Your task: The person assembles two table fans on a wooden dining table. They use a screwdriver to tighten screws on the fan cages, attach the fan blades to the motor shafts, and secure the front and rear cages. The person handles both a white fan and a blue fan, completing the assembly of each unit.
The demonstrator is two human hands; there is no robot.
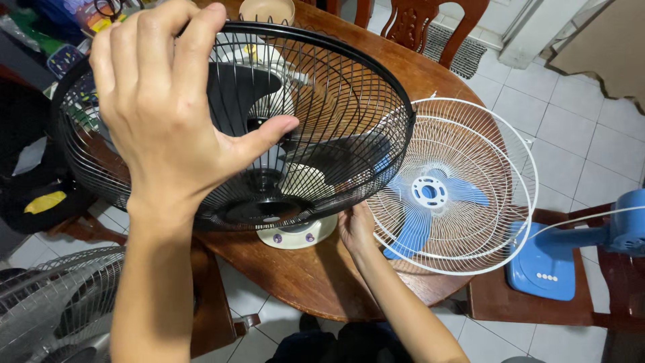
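Head view: left hand [164, 114] grips the upper rim of a black fan grille [269, 128], held tilted above the worktop [322, 275]. Right hand [356, 227] clasps its lower edge, just beside a white grille [463, 181] with blue blades [413, 225]. A blue fan base [544, 262] rests on a chair.

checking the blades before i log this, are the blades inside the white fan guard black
No, the blades seen through the white fan guard are blue, around a white hub; the black blades sit inside the black guard beside it.
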